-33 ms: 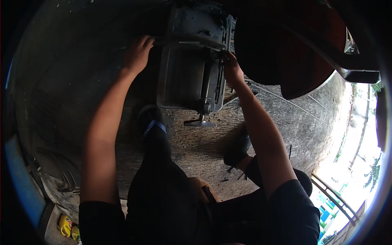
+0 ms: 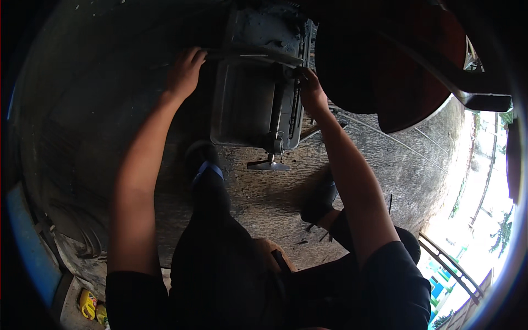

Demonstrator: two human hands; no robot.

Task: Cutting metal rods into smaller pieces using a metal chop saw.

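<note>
A thin metal bar (image 2: 253,55) lies crosswise over a dark metal machine base (image 2: 242,104) at the top middle. My left hand (image 2: 186,71) is closed round the bar's left end, left of the base. Near the bar's right end is my right hand (image 2: 311,93), its fingers bent in against the bar beside a clamp. Shadow hides whether those fingers grip the bar or the clamp. The clamp's threaded screw (image 2: 276,118) runs along the base towards me and ends in a flat metal handle (image 2: 269,166).
Right of my right hand looms a large dark round guard (image 2: 423,60) with a reddish face and a metal arm. The base stands on rough concrete floor (image 2: 247,192), between my feet. A yellow container (image 2: 87,304) sits at the lower left. Bright daylight enters at the right.
</note>
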